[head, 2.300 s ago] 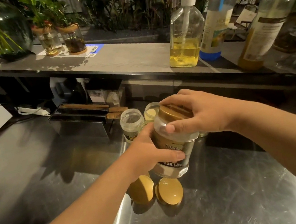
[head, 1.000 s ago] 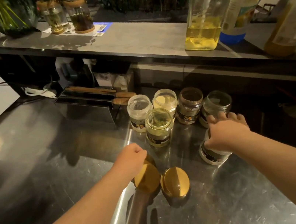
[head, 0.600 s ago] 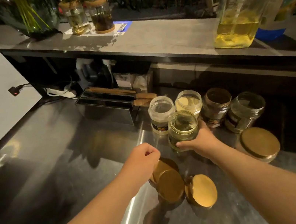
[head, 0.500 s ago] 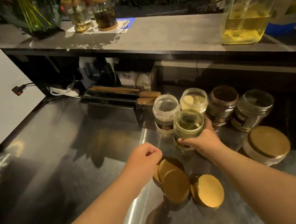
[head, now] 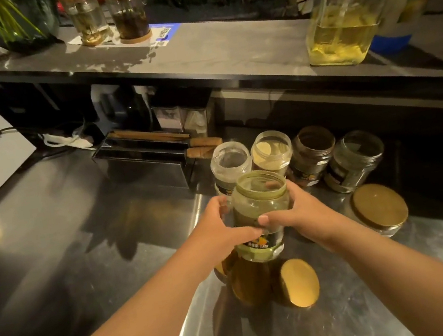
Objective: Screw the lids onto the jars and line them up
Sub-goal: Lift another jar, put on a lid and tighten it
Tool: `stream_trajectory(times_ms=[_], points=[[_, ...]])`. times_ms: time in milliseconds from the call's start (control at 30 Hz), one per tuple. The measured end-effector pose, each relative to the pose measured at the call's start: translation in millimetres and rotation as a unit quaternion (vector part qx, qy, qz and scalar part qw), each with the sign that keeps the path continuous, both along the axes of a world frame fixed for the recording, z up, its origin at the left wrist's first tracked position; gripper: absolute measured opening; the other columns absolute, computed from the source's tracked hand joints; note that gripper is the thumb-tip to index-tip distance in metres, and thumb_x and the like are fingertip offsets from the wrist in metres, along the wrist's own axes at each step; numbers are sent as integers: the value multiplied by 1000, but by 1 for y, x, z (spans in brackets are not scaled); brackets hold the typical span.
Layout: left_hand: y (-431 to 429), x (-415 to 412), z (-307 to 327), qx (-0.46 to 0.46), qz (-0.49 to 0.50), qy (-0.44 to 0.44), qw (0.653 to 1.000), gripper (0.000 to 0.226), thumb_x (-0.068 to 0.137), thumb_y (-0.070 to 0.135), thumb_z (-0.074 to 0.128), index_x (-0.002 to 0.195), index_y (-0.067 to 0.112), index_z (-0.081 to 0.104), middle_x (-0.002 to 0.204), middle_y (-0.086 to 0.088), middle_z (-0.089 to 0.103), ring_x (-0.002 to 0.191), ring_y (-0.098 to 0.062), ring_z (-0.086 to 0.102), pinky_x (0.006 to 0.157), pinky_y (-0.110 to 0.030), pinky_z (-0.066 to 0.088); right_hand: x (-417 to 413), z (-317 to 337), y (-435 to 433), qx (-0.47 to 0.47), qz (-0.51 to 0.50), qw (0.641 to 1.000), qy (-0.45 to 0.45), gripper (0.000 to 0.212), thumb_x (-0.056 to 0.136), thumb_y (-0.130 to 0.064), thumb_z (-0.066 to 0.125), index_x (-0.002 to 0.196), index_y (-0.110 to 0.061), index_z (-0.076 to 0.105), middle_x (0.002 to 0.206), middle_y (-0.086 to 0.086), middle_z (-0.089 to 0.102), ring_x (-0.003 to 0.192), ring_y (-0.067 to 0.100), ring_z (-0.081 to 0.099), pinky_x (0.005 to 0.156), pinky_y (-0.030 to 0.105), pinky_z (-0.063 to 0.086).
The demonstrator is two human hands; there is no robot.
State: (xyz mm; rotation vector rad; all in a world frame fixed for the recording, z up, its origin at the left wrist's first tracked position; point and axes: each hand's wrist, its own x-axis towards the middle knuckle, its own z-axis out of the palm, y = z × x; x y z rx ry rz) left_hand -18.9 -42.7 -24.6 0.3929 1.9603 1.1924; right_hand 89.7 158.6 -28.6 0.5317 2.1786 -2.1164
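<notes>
Open jar (head: 262,210) raised off the desk (head: 82,248), clasped between left hand (head: 219,232) and right hand (head: 294,214), directly above loose lids (head: 299,283), likely ready for capping.

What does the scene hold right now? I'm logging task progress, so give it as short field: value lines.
held jar: open greenish jar, lifted, no lid
left hand: grips the jar's left side
right hand: grips its right side
capped jar: one, at right, gold lid on
open jars: four in a row behind
loose lids: gold, on the steel counter below the held jar
</notes>
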Motion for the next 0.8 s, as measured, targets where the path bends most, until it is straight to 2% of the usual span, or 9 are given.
stream_trajectory(times_ms=[100,200,233,300,367,433,600,667,800], points=[[4,5,3,44,-19,-39,998,118,51,49,104,154,41,46,142,8,68,136,-20,65,116,-50,56,-2,12,-5,-37,38,998,20,86,76,-23,93,149,-19,48,140,7,69,130,27,66,108,48,53],[4,9,4,57,5,0,998,110,49,48,104,146,40,52,135,7,72,130,-19,69,112,-50,59,2,18,-10,-37,69,997,25,77,85,-21,89,149,-29,48,142,0,68,131,22,65,104,39,56],[1,10,4,57,17,11,998,109,47,49,103,143,39,53,133,7,72,127,-17,69,108,-47,61,6,18,-11,-22,88,996,18,78,85,-22,89,150,-33,47,143,-4,67,132,19,63,104,35,55],[-5,13,2,49,44,21,998,110,42,53,102,139,37,53,129,9,72,122,-14,71,99,-39,63,16,8,-8,54,127,989,-47,103,77,-35,95,160,-36,34,155,-5,56,143,18,52,112,38,50],[-10,15,1,44,70,13,996,112,42,52,105,140,36,54,127,10,73,119,-14,72,97,-39,64,27,-2,-5,198,179,948,-174,129,66,-52,96,167,-33,18,168,-1,34,153,24,34,121,44,39],[-14,17,-2,37,88,-5,995,110,50,46,109,145,35,53,130,8,73,121,-18,72,102,-47,64,42,-16,-8,346,230,875,-247,129,63,-64,91,166,-37,18,165,-4,28,152,26,29,119,46,40],[-20,29,-11,23,111,-23,993,115,42,49,106,144,32,55,132,4,73,121,-23,72,104,-54,64,72,-56,-33,543,258,766,-228,133,63,-83,78,166,-40,5,164,1,30,146,31,35,115,48,43],[-21,34,-14,19,112,-27,993,107,53,44,108,144,35,54,132,6,71,121,-21,70,99,-50,65,78,-68,-40,580,249,745,-218,132,66,-79,79,166,-38,2,163,3,31,144,33,37,114,48,42],[-23,37,-17,21,111,-29,993,93,67,35,108,142,38,54,131,10,69,117,-16,68,80,-32,60,85,-77,-45,590,222,751,-198,119,73,-64,82,164,-36,11,156,3,39,137,31,45,110,44,45]])
